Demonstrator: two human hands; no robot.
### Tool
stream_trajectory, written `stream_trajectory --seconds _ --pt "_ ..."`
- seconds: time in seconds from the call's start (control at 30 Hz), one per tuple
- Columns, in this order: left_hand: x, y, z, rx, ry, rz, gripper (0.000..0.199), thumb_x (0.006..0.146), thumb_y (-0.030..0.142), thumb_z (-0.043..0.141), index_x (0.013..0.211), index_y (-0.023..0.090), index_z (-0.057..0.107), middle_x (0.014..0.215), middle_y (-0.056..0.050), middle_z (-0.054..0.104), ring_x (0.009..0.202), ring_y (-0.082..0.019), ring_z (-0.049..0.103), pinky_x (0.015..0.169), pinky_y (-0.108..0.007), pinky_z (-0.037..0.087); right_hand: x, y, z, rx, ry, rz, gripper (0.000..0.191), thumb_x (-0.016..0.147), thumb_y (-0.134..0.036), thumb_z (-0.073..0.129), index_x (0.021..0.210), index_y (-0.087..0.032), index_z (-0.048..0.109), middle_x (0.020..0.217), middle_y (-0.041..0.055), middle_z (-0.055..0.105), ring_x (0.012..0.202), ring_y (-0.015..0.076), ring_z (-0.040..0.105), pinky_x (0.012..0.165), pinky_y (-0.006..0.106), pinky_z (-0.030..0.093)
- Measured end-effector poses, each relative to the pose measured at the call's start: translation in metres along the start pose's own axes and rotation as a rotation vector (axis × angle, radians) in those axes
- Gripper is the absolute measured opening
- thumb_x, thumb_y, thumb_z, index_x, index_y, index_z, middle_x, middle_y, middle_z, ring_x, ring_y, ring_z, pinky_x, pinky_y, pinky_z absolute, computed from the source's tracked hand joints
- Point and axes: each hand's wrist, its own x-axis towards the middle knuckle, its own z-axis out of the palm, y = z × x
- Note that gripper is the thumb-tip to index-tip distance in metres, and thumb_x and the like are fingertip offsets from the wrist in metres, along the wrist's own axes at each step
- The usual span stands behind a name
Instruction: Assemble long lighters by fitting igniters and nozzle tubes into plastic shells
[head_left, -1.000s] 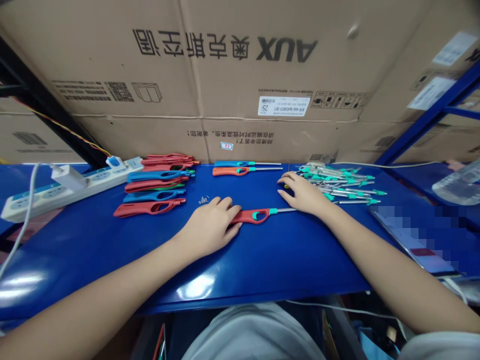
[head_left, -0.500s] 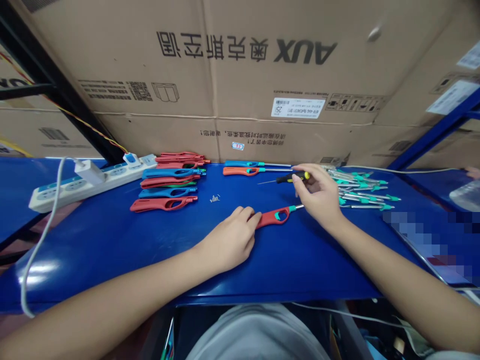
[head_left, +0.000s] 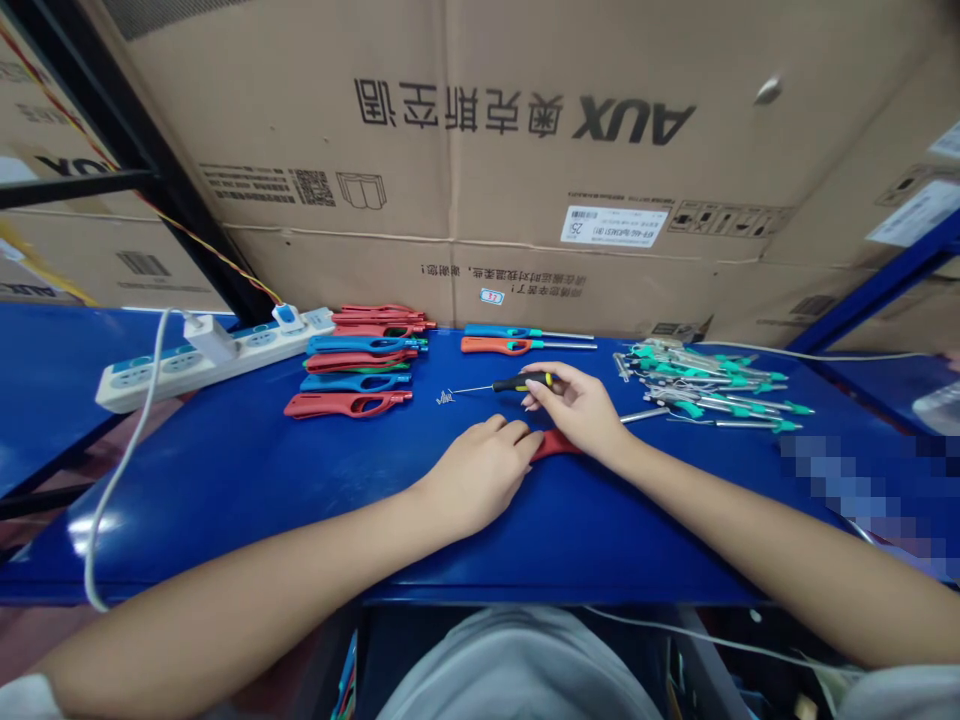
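My left hand (head_left: 484, 470) is closed round the handle end of a red gas lighter (head_left: 556, 444), which lies on the blue table (head_left: 360, 510). Between the fingers of my right hand (head_left: 581, 405) is a black and yellow screwdriver (head_left: 521, 382), its thin shaft pointing left. The tip is at a small heap of screws (head_left: 445, 397); whether a screw clings to it I cannot tell. My right hand partly covers the red lighter, and its metal tube (head_left: 645, 414) shows beyond the wrist. Behind lie a blue lighter (head_left: 499, 331) and an orange lighter (head_left: 495, 346), side by side.
Red and blue lighter casings (head_left: 349, 403) are stacked at the left, beside a white power strip (head_left: 217, 358) with a cable. Metal tubes with green parts (head_left: 720, 380) lie piled at the right. A large cardboard box (head_left: 480, 180) stands along the back.
My right hand has moved left with the screwdriver, bringing its tip to the screws. The left hand stays on the red lighter. The view has shifted slightly.
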Motion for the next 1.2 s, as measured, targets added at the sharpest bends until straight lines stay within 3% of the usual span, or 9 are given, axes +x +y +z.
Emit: stream_trajectory --seconds 0.17,0.43,0.7,0.8,0.93,1.2 --pt "0.001 -0.004 0.004 -0.086 0.016 -0.01 0.03 0.099 0.018 0.052 0.126 0.012 0.062 0.116 -0.012 0.067 0.104 -0.028 0.06 0.095 -0.043 0.052 0.0 -0.014 -0.005 -0.017 0.071 -0.022 0.029 0.082 -0.042 0.075 0.102 -0.021 0.07 0.075 0.0015 0.07 0.067 0.0166 0.069 0.072 0.037 0.062" --pt "0.005 -0.019 0.002 -0.411 0.163 -0.027 0.035 0.096 0.026 0.061 0.131 0.016 0.062 0.131 -0.014 0.063 0.119 -0.026 0.061 0.106 -0.044 0.05 0.009 -0.022 -0.041 0.151 0.416 0.004 0.02 0.08 -0.038 0.074 0.09 -0.021 0.072 0.063 -0.003 0.059 0.054 0.0099 0.052 0.052 0.024 0.048" --pt "0.019 -0.023 -0.005 -1.43 0.295 -0.525 0.031 0.091 0.033 0.068 0.115 0.015 0.072 0.111 -0.012 0.077 0.099 -0.021 0.074 0.094 -0.038 0.058 0.013 -0.021 -0.059 0.255 0.448 0.042 0.009 0.078 -0.03 0.069 0.078 -0.022 0.073 0.066 -0.0001 0.057 0.051 0.0101 0.048 0.045 0.025 0.044" --pt "0.021 -0.027 -0.008 -1.669 0.372 -0.645 0.022 0.091 0.03 0.07 0.103 0.013 0.076 0.104 -0.012 0.078 0.094 -0.019 0.075 0.093 -0.034 0.059 0.01 -0.023 -0.058 0.271 0.432 0.054 0.009 0.077 -0.028 0.067 0.077 -0.021 0.073 0.065 0.0 0.056 0.051 0.0102 0.047 0.043 0.025 0.041" --pt "0.022 -0.029 -0.013 -1.764 0.383 -0.74 0.016 0.094 0.023 0.066 0.096 0.014 0.078 0.098 -0.011 0.08 0.086 -0.015 0.075 0.086 -0.027 0.061 0.008 -0.026 -0.055 0.294 0.413 0.058 0.009 0.075 -0.028 0.068 0.077 -0.02 0.072 0.067 -0.0005 0.058 0.048 0.0088 0.045 0.042 0.024 0.038" --pt "0.021 -0.03 -0.009 -1.773 0.384 -0.707 0.015 0.084 0.018 0.077 0.099 0.015 0.079 0.097 -0.008 0.08 0.082 -0.012 0.074 0.084 -0.022 0.06 0.006 -0.028 -0.052 0.282 0.395 0.06 0.012 0.074 -0.031 0.068 0.078 -0.02 0.071 0.062 -0.0017 0.054 0.047 0.0084 0.044 0.04 0.022 0.036"
